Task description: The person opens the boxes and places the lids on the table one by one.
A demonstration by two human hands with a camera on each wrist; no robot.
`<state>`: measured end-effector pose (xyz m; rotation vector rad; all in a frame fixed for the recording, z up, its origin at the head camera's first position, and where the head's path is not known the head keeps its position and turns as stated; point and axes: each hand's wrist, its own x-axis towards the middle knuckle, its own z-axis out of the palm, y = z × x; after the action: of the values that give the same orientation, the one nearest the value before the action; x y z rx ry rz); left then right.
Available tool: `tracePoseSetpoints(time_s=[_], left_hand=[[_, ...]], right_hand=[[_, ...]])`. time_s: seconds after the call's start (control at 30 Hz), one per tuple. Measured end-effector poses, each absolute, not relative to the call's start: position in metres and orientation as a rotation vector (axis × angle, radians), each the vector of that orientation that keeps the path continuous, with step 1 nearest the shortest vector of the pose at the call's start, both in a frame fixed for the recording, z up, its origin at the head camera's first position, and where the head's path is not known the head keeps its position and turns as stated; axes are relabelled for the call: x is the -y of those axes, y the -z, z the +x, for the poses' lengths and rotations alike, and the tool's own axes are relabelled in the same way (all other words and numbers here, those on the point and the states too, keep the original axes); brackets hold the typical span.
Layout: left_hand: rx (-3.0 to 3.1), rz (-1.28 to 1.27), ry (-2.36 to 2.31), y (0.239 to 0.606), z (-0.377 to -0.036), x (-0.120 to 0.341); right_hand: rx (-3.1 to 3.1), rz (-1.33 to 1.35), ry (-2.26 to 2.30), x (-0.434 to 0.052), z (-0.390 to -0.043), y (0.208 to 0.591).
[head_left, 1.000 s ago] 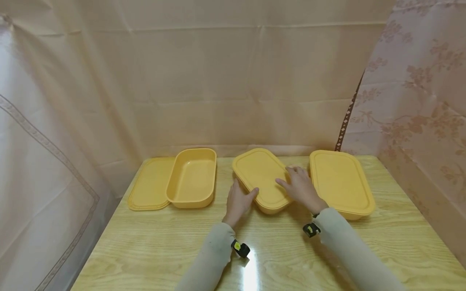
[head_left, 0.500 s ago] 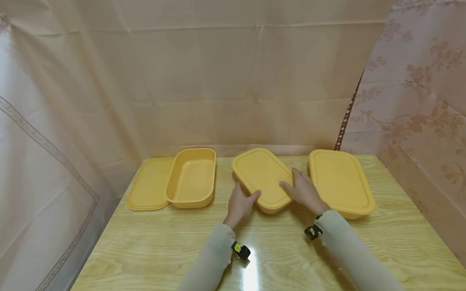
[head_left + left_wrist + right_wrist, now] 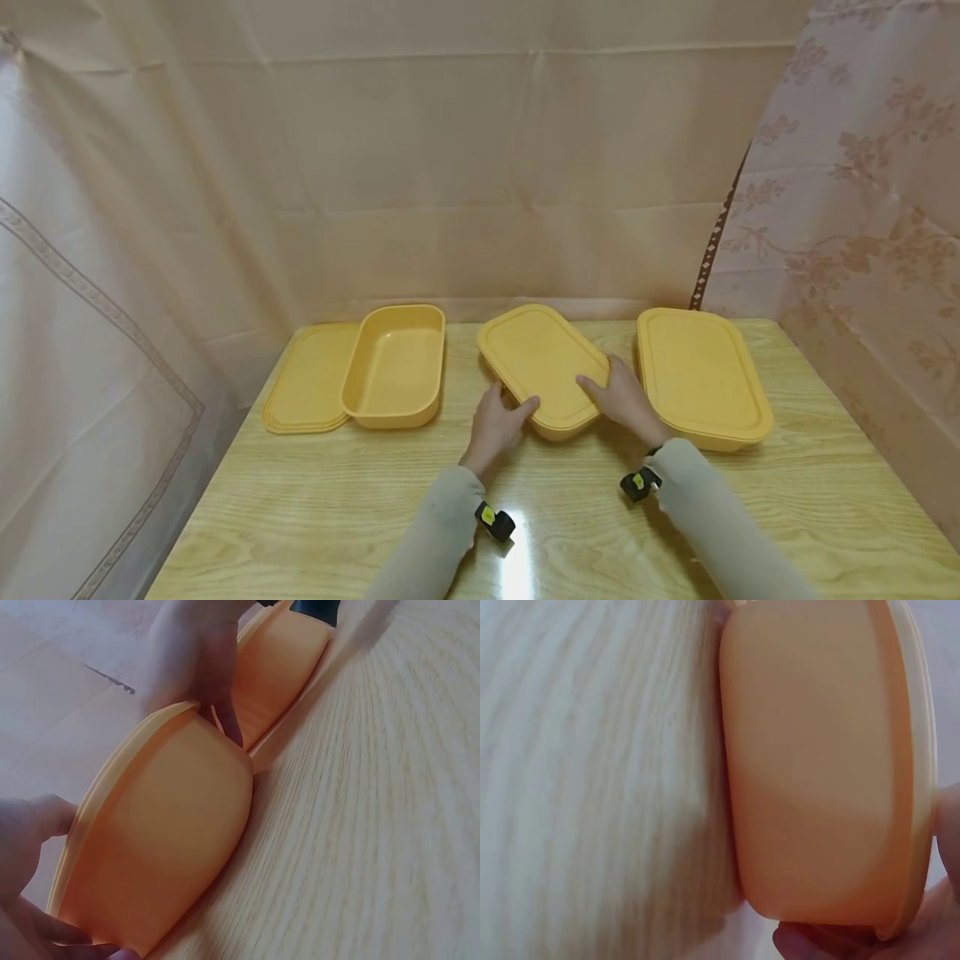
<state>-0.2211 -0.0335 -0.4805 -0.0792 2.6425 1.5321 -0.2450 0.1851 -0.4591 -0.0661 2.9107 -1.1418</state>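
Note:
A yellow lidded food container (image 3: 543,358) stands turned at an angle on the wooden table, in the middle of the head view. My left hand (image 3: 493,429) grips its left side, thumb at the lid's edge and fingers along the wall. On the opposite side my right hand (image 3: 628,407) holds it, the thumb lying over the lid and the fingers down the side. The left wrist view shows the container's wall (image 3: 161,832) with a hand at each end. In the right wrist view, fingertips (image 3: 817,941) reach under the rim.
To the left, an open yellow container (image 3: 397,358) overlaps a loose yellow lid (image 3: 311,383). A second lidded container (image 3: 701,375) stands close on the right, beside my right hand. Behind the wooden table (image 3: 322,517) hangs a beige curtain (image 3: 450,167).
My right hand has slid from over the lid to the container's right side, nearer me. My left hand has shifted slightly toward me along the left side. The container has hardly moved.

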Motion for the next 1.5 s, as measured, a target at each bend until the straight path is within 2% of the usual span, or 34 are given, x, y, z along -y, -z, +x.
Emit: tracePoseSetpoints(time_s=[0.43,0.87,1.5], left_hand=[[-2.643,-0.059,-1.636,0.478,-0.216,0.031],[-2.545,-0.221,-1.845,0.477,-0.215,0.029],[-2.474,-0.192,-1.922,0.475,-0.224,0.035]], right_hand=[[-2.825,0.093,1.232,-0.188,-0.249,0.469],[-2.791,0.138,1.252,-0.185,-0.243,0.468],[-2.764,0.013,1.306,-0.189,-0.221,0.461]])
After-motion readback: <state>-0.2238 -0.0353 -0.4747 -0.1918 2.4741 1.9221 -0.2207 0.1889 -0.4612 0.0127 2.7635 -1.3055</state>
